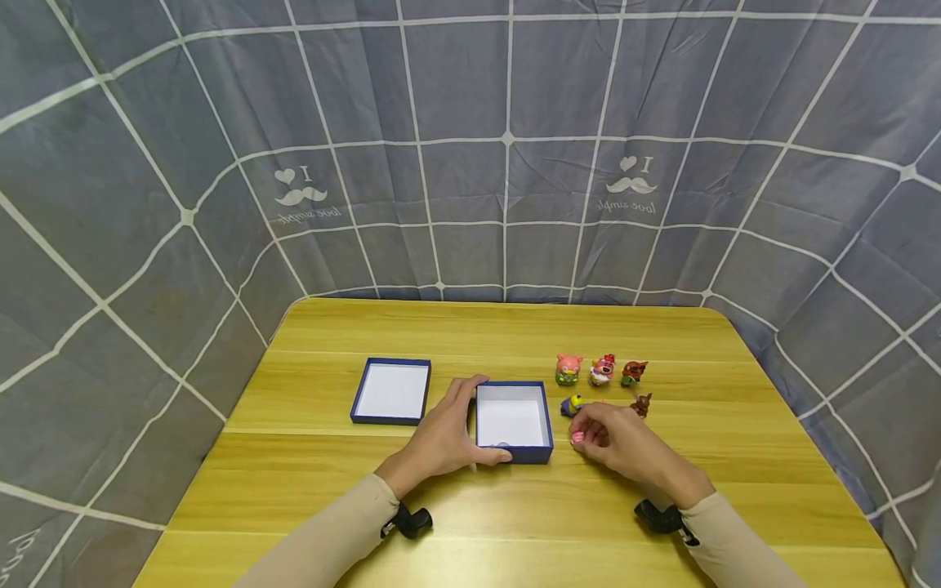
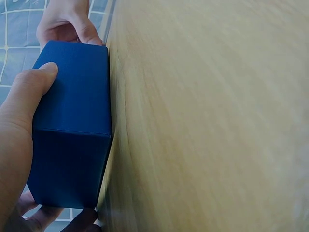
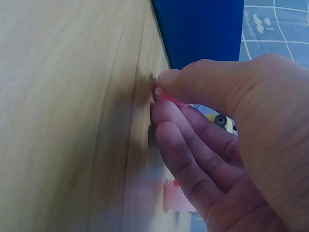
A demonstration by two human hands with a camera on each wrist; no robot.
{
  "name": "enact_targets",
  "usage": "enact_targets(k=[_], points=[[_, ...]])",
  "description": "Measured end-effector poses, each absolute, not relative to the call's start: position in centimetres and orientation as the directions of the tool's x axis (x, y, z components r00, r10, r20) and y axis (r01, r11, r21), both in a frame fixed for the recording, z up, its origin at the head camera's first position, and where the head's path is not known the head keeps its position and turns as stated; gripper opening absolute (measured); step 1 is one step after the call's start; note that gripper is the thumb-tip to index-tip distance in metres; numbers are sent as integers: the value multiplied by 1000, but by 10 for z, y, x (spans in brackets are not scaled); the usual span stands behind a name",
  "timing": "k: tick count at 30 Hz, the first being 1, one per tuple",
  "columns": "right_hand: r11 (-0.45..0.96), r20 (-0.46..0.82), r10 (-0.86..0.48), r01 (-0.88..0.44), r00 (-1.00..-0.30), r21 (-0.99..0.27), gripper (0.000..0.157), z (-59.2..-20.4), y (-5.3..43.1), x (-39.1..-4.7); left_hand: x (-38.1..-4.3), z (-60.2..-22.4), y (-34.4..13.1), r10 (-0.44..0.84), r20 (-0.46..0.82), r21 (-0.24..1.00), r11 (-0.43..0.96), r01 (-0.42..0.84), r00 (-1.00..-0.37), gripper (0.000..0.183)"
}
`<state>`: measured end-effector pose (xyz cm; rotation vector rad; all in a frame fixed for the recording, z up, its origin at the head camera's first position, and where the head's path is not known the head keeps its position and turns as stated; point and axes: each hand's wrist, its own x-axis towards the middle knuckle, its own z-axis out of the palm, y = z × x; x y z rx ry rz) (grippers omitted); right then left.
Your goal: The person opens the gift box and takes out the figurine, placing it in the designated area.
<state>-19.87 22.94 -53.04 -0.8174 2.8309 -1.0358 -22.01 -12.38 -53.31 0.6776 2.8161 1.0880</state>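
My left hand [image 1: 441, 433] grips an open-topped blue box [image 1: 525, 455] with a white inside. The left wrist view shows the thumb on one side of the box [image 2: 77, 92] and fingertips at another. Low inside the box is a small pale round thing, too small to make out. Right of the box, my right hand [image 1: 625, 441] pinches a small pink figure [image 3: 169, 96] between thumb and fingers, close to the tabletop; the fingers cover most of it. Just beyond these fingers lies a yellow-and-blue figurine [image 1: 570, 406].
A shallow blue lid [image 1: 391, 394], white inside up, lies left of the box. Behind the right hand stand a pink figurine [image 1: 568, 369], a red-and-white figurine [image 1: 601, 370], a brown-and-green figurine [image 1: 634, 373] and a brown figurine [image 1: 642, 404]. Grey checked curtains [image 1: 456, 180] surround the wooden table [image 1: 500, 531].
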Motion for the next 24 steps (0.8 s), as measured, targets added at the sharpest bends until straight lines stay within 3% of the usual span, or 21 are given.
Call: enact_targets(k=[24], points=[[665, 162, -463, -462, -872, -587, 23, -533, 230, -194, -220, -536, -124, 417, 110, 649, 657, 383, -902, 127]])
